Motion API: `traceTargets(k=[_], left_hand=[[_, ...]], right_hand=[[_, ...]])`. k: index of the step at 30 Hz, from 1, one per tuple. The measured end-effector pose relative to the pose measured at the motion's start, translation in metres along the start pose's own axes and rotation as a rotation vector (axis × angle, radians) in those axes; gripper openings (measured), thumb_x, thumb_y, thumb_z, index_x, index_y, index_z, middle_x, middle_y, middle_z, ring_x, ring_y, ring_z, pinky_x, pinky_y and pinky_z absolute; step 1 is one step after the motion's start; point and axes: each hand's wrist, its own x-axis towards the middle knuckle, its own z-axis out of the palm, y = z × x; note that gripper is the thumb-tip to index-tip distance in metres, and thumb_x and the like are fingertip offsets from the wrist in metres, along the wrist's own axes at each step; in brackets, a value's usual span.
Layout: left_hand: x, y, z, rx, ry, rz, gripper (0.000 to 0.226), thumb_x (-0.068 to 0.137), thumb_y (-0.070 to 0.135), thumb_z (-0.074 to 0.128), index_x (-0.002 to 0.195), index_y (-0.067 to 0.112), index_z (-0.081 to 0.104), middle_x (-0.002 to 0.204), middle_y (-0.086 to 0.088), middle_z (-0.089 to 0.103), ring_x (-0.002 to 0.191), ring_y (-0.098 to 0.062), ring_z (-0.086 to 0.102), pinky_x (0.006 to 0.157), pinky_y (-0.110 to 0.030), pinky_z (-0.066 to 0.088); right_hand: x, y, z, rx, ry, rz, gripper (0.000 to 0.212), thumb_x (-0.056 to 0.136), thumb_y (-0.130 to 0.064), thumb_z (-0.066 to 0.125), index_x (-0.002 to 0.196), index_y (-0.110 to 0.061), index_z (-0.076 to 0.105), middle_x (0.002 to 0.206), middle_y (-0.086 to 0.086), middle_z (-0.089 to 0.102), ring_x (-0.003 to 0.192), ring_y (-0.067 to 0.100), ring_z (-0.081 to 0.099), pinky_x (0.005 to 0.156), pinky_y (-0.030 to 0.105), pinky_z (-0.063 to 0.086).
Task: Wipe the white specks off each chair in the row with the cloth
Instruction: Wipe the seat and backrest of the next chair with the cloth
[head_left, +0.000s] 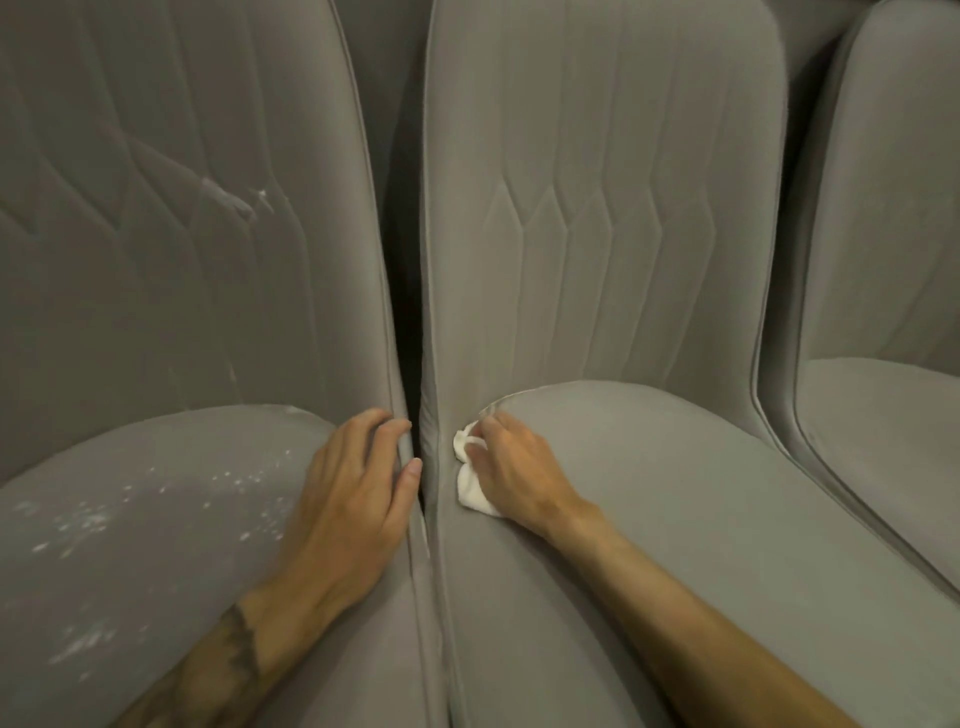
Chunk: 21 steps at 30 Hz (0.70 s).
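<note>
The right hand (511, 465) pinches the white cloth (475, 491) on the middle chair (649, 519), at its seat's back corner; the left hand (353, 483) grips the edge of the left chair (156, 571), dotted with white specks (91, 517)

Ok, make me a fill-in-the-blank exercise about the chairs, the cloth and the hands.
The chair with white specks stands at the ___ end of the three in view.
The right hand holds the cloth against the ___ chair.
The left hand grips the edge of the chair bearing the ___.
Missing words: left; middle; specks.
</note>
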Motion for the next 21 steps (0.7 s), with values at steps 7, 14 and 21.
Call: traceTargets(k=[7,14,21], left_hand=[[-0.026,-0.02,-0.017,-0.059,-0.131,0.025,0.049,0.105,0.048,0.03,0.138,0.019,0.053,0.139,-0.002,0.049,0.125,-0.022,0.052,0.108,-0.042,0.046],[-0.04,-0.028,-0.034,-0.09,-0.184,0.026,0.047,0.104,0.049,0.028,0.139,0.026,0.049,0.138,0.003,0.047,0.125,-0.016,0.048,0.111,-0.036,0.042],[-0.057,-0.042,-0.046,-0.049,-0.203,0.061,0.043,0.102,0.047,0.029,0.127,0.024,0.055,0.128,0.002,0.051,0.115,-0.018,0.052,0.099,-0.036,0.046]], right_hand=[[-0.04,-0.01,-0.02,0.067,-0.076,-0.066,0.019,0.102,-0.025,0.048,0.104,-0.008,0.056,0.108,0.008,0.054,0.097,0.025,0.052,0.083,0.027,0.035],[-0.034,-0.036,0.007,0.005,0.123,0.187,0.024,0.102,-0.023,0.047,0.106,-0.002,0.056,0.112,0.017,0.056,0.103,0.037,0.054,0.085,0.036,0.035],[-0.086,-0.094,0.03,-0.009,0.114,0.043,0.025,0.101,-0.028,0.045,0.101,-0.006,0.057,0.103,0.012,0.055,0.091,0.03,0.054,0.082,0.036,0.04]])
